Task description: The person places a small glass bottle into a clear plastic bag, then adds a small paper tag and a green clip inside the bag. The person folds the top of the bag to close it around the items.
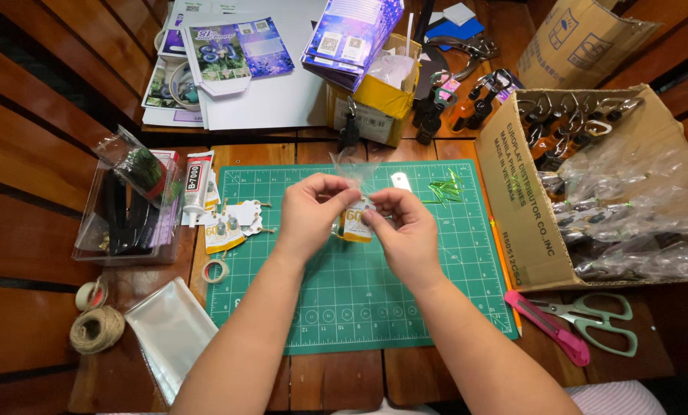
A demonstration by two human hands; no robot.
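Note:
Over the green cutting mat (pixel 405 307) my left hand (pixel 310 211) and my right hand (pixel 404 229) together pinch a small clear plastic bag (pixel 355 170) that holds a yellow card with a small charm (pixel 355 223). The bag's open top sticks up above my fingers. Both hands grip the bag from either side, at the mat's middle.
Several tagged charms (pixel 229 227) and a glue tube (pixel 196 183) lie left of the mat, with a clear box (pixel 125 211), tape roll (pixel 216 270), twine (pixel 96 329) and clear bags (pixel 171 334). Right: a cardboard box (pixel 525 215) of bagged items, scissors (pixel 598 319), pink cutter (pixel 548 324). Green strips (pixel 444 189) lie on the mat.

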